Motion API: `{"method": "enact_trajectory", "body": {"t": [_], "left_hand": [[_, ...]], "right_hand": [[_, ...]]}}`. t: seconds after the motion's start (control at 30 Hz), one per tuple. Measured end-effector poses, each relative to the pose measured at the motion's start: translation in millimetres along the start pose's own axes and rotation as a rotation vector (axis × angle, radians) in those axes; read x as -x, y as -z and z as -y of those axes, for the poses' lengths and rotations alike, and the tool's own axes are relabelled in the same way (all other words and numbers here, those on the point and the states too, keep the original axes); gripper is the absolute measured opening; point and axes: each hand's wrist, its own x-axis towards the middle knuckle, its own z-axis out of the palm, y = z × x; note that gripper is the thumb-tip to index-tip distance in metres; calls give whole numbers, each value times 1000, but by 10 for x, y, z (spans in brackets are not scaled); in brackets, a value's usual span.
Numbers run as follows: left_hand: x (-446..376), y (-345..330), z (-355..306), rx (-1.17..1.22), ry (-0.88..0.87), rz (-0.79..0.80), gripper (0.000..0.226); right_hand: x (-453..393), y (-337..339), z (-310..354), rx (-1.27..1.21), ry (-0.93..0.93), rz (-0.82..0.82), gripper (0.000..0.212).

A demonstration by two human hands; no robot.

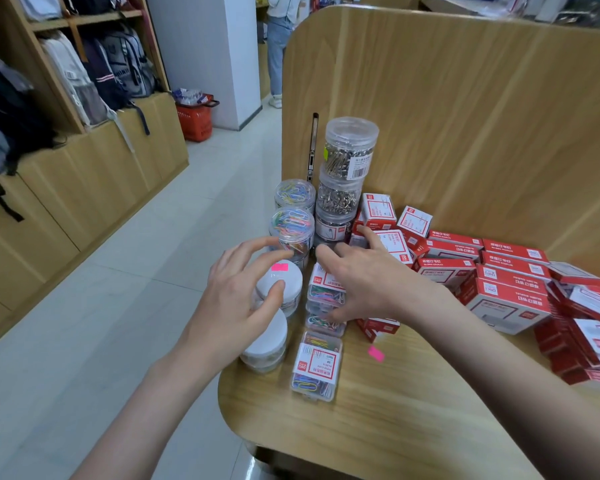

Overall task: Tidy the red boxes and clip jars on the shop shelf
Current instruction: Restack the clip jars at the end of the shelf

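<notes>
Fingers (257,249) of left hand (236,299) spread loosely above white-lidded jar (284,282) with pink sticker, right hand (357,282) fingers splayed over clip cases (324,292), red boxes (510,299) reading "deli" piled right on shelf (413,410).

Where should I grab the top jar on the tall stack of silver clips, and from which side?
Grip the top jar round its straight clear wall below the lid, coming from the front. The wooden panel stands close behind, and it tops a stack of jars, so lift straight up.
</notes>
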Motion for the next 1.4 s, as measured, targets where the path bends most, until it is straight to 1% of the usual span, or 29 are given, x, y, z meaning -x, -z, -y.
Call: {"method": "enact_trajectory", "body": {"t": [0.13, 0.23, 0.33, 0.4, 0.47, 0.6, 0.77, 1.03, 1.1, 1.17, 1.2, 1.23, 1.3, 1.4], "left_hand": [[64, -6, 3, 5, 0, -23, 39], [96, 10, -10, 10, 17, -27, 39], [137, 24, -17, 18, 40, -34, 38], [171, 28, -15, 38, 51, -47, 36], [213, 19, -12, 58, 60, -53, 36], [271, -26, 18, 54, 56, -45, 36], [237, -45, 26, 66, 61, -36, 36], [246, -77, 35, 106, 79, -20, 35], [246, -75, 45, 109, 82, -21, 35], [240, -71, 51, 114, 93, -19, 36], [233, -68, 51, 112, 93, -18, 36], [223, -67, 47, 106, 91, -17, 36], [186, -67, 35, 94, 89, -17, 36], [116, -64, 23, 75, 72, -16, 36]], "right_hand": [[38, -19, 24, 18, 12, -27, 70], [48, 8, 55, -15, 18, -38, 67], [178, 150, 14, -87, 3, -147, 60], [330, 298, 4, -197, -2, -208, 56], [465, 337, 59, -285, 27, -192, 54], [576, 50, 314, -261, 80, -101, 57], [580, -207, 448, -246, 69, -132, 60], [606, -70, 368, -397, 107, -79, 57], [589, -9, 313, -506, 123, -69, 50], [537, 95, 160, -580, 99, -171, 39], [495, 155, 76, -556, 74, -225, 36], [450, 203, 9, -494, 50, -243, 35], [340, 228, -62, -356, 28, -198, 36], [144, 175, -26, -230, 62, -159, 35]]}}
